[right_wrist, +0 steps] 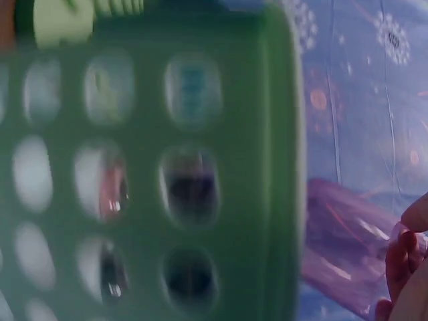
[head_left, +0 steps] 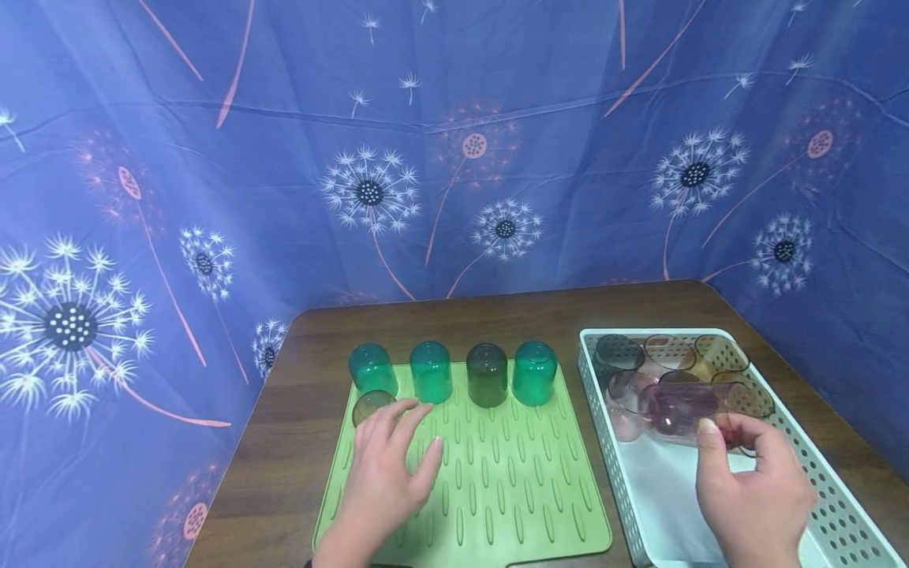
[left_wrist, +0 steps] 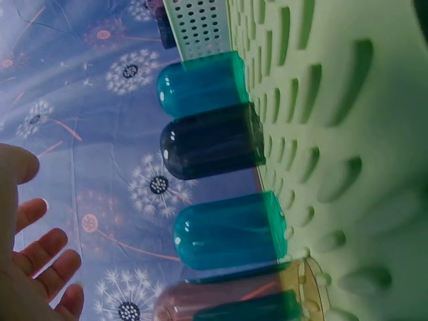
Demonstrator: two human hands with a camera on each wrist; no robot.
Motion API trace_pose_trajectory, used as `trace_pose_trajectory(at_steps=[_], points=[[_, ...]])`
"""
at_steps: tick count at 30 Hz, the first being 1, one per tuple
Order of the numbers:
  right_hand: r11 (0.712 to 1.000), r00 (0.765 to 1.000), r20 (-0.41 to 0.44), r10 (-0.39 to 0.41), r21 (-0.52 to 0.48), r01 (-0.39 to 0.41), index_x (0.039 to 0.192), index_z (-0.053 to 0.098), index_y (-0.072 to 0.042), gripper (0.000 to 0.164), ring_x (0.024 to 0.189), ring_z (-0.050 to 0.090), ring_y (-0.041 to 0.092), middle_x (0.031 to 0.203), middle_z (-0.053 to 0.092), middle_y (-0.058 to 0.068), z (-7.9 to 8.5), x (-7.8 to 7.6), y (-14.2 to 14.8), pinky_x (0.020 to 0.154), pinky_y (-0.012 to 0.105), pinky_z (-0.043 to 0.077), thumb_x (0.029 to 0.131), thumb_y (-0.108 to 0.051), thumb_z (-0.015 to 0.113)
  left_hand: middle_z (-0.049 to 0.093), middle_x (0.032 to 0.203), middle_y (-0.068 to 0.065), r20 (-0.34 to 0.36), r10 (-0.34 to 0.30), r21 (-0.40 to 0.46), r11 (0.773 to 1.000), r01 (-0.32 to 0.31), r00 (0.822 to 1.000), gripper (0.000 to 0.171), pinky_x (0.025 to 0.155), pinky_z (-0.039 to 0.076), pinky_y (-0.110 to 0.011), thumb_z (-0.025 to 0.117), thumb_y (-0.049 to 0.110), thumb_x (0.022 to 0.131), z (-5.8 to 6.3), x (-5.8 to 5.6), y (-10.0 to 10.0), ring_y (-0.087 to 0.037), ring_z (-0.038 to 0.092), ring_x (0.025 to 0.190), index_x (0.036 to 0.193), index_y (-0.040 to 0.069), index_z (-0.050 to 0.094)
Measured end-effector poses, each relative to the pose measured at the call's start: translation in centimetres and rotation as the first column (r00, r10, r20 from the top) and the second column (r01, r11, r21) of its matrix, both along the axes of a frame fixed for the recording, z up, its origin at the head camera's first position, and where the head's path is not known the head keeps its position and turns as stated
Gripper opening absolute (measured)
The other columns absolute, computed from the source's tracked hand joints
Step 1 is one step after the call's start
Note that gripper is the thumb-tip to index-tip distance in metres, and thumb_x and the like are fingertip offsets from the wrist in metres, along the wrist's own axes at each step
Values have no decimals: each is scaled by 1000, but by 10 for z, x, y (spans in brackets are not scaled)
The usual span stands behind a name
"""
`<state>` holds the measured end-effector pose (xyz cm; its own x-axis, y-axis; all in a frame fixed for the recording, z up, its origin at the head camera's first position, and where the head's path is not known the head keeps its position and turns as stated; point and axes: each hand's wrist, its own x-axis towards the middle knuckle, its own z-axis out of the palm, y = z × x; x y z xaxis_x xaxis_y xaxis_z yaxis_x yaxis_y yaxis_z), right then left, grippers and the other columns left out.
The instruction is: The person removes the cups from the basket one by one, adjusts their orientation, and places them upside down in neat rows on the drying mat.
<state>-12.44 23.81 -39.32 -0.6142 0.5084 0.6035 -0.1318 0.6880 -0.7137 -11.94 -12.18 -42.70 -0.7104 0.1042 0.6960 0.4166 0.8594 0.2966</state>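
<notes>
In the head view, my left hand hovers over a green ribbed mat, fingers loosely spread beside an upside-down amber-pink cup. The left wrist view shows its fingers apart from that cup. Along the mat's far side stand three teal cups, the left one, the middle one and the right one, plus a dark cup, all upside down. My right hand pinches a purple-pink cup by one end, tipped sideways above a pale mint basket.
Several clear, smoky and amber cups are crowded at the basket's far end. The basket's perforated side wall fills much of the right wrist view. A brown wooden table lies beneath, with a blue dandelion-print cloth hanging behind.
</notes>
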Motion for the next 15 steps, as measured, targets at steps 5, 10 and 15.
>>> trace_pose_trajectory(at_steps=[5,10,15], points=[[980,983,111,143,-155,-125,102,64,3,14,82,45,-20,84,47,-41,-8,2,-23,76,4,30,93,-7,68,61,133,-5,54,-79,58,995,76,995,52,98,48,-52,79,25,82,1,6,8,-29,58,122,131,19,64],[890,905,206,372,-356,-284,103,60,-1,9,80,56,-11,85,58,-21,-20,0,-39,73,4,45,97,-5,65,59,136,-1,92,-101,88,992,93,991,52,97,53,-52,79,28,85,1,10,12,-28,58,125,133,20,62],[686,785,87,614,-550,-476,97,59,-3,4,75,57,-1,81,60,-10,-36,0,-51,66,14,47,97,1,61,59,136,0,103,-89,137,988,75,991,52,95,56,-48,78,28,86,1,12,14,-22,58,126,135,22,61]])
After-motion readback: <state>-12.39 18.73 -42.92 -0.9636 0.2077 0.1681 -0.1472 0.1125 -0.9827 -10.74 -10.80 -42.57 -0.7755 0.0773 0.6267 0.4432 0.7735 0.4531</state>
